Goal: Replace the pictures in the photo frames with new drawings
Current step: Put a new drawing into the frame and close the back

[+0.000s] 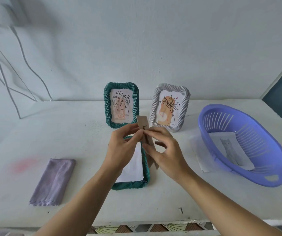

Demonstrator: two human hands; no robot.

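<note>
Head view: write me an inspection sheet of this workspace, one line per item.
Surface: white table, with a pink smear at left.
Job's things: standing green frame and white frame at the back, each holding a drawing; flat green frame holding white paper; cat drawing in the purple basket.
Clutter: folded purple cloth.
Grippers: left hand and right hand both pinch a brown backing board above the flat green frame.
Cables: thin white cords or rods by the wall at left.
Surroundings: white wall; patterned tiles below the table edge.
</note>
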